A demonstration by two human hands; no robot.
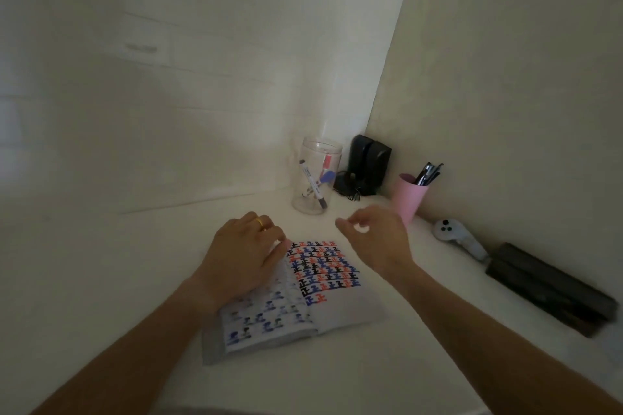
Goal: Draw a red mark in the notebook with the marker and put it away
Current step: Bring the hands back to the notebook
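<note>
An open notebook (333,305) lies on the white desk, its right page partly filled with rows of red, blue and black marks. My left hand (246,254), with a gold ring, rests flat on the left page and holds it down. My right hand (374,237) hovers above the notebook's far right corner, fingers loosely curled, with nothing visible in it. Behind the notebook a clear plastic jar (317,175) holds markers, one with a red cap (327,161), one with a blue cap and one with a dark cap. The jar stands just beyond my right fingertips.
A pink cup (408,199) with dark pens stands right of the jar. Black speakers (369,162) and a cable fill the corner. A white controller (451,234) and a long dark box (546,286) lie along the right wall. Walls close in behind and right.
</note>
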